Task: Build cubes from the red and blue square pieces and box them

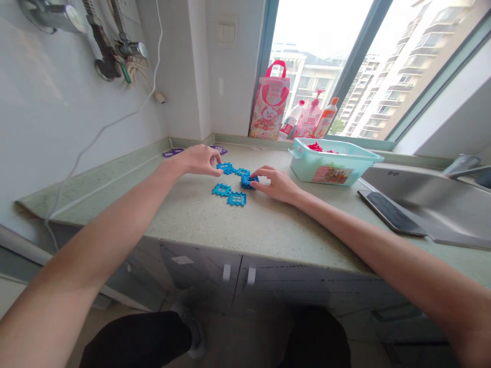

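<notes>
Nearest on the counter (195, 217) lie two toothed blue frames (237, 199), flat, seemingly light and stiff plastic, best taken by the outer edges. Just behind, the right hand (279, 185) grasps a dark blue stack (246, 181) with thumb and fingers; a loose pinch might let it slip apart. Farther, the left hand's (198, 159) thumb and finger are at another blue frame (226, 168); whether gripping, I cannot tell.

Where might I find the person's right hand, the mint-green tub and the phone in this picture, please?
Right hand (276, 184): head view, on the back of the hand.
Mint-green tub (333, 160): head view, on the front wall above its label.
Phone (391, 211): head view, mid-screen.
</notes>
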